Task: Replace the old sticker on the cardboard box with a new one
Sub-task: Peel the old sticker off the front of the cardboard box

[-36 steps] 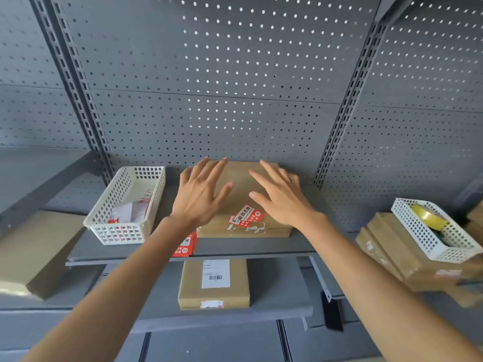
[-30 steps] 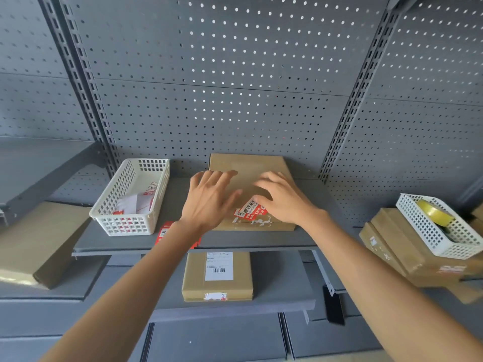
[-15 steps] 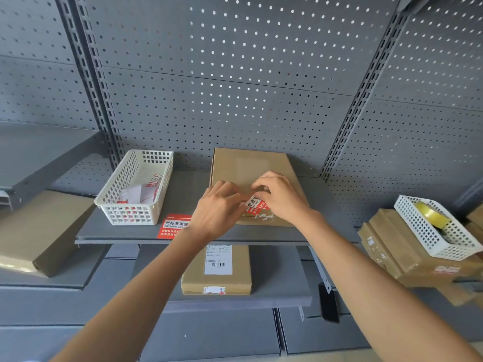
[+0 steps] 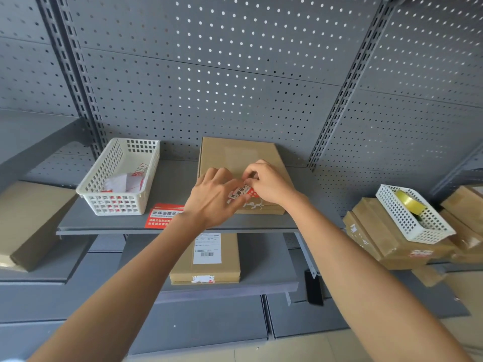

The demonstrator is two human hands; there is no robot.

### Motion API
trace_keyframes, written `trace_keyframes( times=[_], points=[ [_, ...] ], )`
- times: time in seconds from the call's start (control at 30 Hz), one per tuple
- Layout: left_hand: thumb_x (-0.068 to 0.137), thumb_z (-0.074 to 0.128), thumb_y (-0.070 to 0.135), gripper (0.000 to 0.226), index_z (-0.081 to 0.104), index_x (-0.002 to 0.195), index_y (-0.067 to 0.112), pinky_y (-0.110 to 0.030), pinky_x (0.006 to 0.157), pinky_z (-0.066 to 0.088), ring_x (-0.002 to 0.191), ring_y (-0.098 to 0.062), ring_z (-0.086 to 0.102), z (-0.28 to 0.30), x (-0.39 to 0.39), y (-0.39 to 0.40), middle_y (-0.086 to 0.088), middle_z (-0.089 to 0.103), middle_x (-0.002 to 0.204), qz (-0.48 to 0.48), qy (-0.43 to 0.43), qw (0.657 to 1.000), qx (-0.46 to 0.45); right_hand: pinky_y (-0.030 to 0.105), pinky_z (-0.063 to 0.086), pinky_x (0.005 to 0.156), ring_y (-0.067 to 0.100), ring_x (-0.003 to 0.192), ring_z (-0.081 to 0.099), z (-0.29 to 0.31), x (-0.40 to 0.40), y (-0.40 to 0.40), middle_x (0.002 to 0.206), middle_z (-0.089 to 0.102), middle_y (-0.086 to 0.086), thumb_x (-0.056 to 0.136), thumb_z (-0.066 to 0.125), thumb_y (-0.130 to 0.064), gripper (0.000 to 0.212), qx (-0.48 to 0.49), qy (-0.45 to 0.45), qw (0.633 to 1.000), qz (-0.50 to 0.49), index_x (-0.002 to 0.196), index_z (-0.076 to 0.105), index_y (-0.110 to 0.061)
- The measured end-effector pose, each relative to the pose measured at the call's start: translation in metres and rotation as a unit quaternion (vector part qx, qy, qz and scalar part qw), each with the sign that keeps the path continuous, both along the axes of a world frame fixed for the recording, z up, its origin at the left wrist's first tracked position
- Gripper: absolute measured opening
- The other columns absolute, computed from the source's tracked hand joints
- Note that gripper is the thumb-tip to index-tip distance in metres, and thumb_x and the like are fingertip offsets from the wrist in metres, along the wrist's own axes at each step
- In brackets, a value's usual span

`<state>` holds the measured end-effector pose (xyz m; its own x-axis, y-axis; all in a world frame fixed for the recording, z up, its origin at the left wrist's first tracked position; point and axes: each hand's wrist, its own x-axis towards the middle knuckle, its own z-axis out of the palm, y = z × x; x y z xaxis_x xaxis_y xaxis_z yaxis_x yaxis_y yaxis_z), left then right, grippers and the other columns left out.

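I saw both hands on the cardboard box (image 4: pixel 236 155): right hand (image 4: pixel 270 182) pinched the old sticker (image 4: pixel 241 192); left hand (image 4: pixel 213 198) pressed beside it, fingers curled.

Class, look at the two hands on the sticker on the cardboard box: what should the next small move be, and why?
Probably peel: the right hand seems to pinch the upper edge of the red and white sticker, most of which looks stuck to the cardboard box. The left hand rests beside it on the box, so it can hold the box down while the right pulls the sticker slowly back.
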<state>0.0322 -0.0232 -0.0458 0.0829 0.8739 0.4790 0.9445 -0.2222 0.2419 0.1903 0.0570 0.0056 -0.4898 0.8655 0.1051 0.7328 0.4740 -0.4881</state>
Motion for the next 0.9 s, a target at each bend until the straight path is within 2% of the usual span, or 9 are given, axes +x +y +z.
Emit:
trace_keyframes(
  times=[0.1,0.2,0.33,0.57,0.67,0.9],
  points=[
    [0.092,0.037,0.07,0.058,0.069,0.12,0.032,-0.045,0.088,0.049,0.111,-0.03,0.051,0.004,0.003,-0.001,-0.002,0.058,0.115,0.005,-0.006,1.0,-0.018,0.041,0.051,0.088,0.022,0.097,0.06,0.003,-0.002,0.002,0.112,0.056,0.003,0.096,0.062,-0.012,0.018,-0.01,-0.013,1.0,0.0,0.085,0.065,-0.026],
    [0.094,0.051,0.063,0.045,0.069,0.123,0.033,-0.044,0.094,0.047,0.116,-0.029,0.049,0.005,0.003,-0.002,-0.001,0.056,0.117,0.013,-0.001,0.999,-0.036,0.036,0.047,0.086,0.02,0.098,0.057,0.003,-0.004,0.007,0.114,0.054,0.003,0.099,0.059,-0.012,0.017,-0.018,-0.031,0.999,0.0,0.088,0.067,-0.023],
    [0.094,0.058,0.055,0.036,0.072,0.12,0.035,-0.043,0.093,0.047,0.116,-0.028,0.049,0.005,0.002,-0.001,0.0,0.057,0.118,0.011,-0.019,0.999,-0.024,0.04,0.048,0.089,0.022,0.105,0.055,0.0,-0.007,0.008,0.117,0.053,0.003,0.102,0.053,-0.01,0.022,-0.008,-0.055,0.998,-0.002,0.087,0.064,-0.022],
    [0.097,0.054,0.04,0.023,0.075,0.103,0.033,-0.043,0.09,0.044,0.11,-0.028,0.05,0.005,0.005,0.002,0.0,0.059,0.114,0.037,-0.053,0.998,-0.021,0.048,0.045,0.099,0.026,0.116,0.051,-0.001,-0.004,0.008,0.122,0.053,0.004,0.101,0.043,-0.007,0.024,0.002,-0.081,0.997,0.007,0.091,0.061,-0.02],
    [0.096,0.055,0.043,0.016,0.07,0.099,0.037,-0.042,0.09,0.036,0.11,-0.026,0.047,0.009,0.009,0.008,0.003,0.057,0.11,0.06,-0.075,0.994,-0.041,0.048,0.045,0.099,0.025,0.117,0.049,-0.002,-0.004,0.008,0.122,0.053,0.003,0.102,0.042,-0.007,0.024,0.009,-0.092,0.996,0.012,0.095,0.061,-0.019],
    [0.088,0.061,0.048,0.013,0.06,0.095,0.037,-0.043,0.1,0.028,0.117,-0.024,0.043,0.016,0.019,0.019,0.008,0.059,0.106,0.101,-0.158,0.977,-0.099,0.049,0.045,0.098,0.024,0.116,0.049,-0.004,-0.003,0.008,0.119,0.052,-0.001,0.104,0.043,-0.009,0.022,0.015,-0.088,0.996,0.017,0.094,0.057,-0.023]
  ],
)
